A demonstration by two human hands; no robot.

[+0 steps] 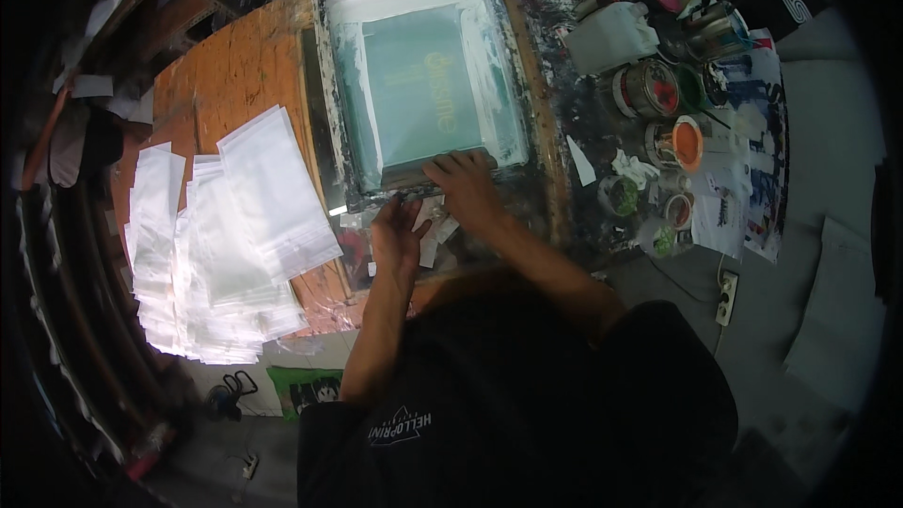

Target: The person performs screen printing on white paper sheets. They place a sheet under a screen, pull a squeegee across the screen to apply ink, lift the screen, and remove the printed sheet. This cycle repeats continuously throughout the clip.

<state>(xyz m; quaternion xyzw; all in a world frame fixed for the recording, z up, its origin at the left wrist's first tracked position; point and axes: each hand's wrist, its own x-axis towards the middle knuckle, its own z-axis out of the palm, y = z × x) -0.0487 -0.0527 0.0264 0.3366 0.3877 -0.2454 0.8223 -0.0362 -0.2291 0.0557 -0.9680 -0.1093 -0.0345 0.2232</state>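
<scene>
A screen-printing frame (348, 85) with teal mesh (419, 85) lies on the work table, its near edge toward me. My right hand (466, 186) grips the frame's near edge, fingers curled over it. My left hand (397, 237) reaches under that near edge with fingers spread, touching a clear plastic sheet (435, 235) on the board below; whether it grips the sheet I cannot tell. To the left lie fanned stacks of clear plastic bags (235, 226) on the orange table top (226, 85).
Several ink cans stand at the right: a red one (649, 89), an orange one (685, 143), green ones (621, 196). A white cloth (611, 38) and printed papers (743, 198) lie near them. A power strip (726, 296) and scissors (235, 386) lie on the floor.
</scene>
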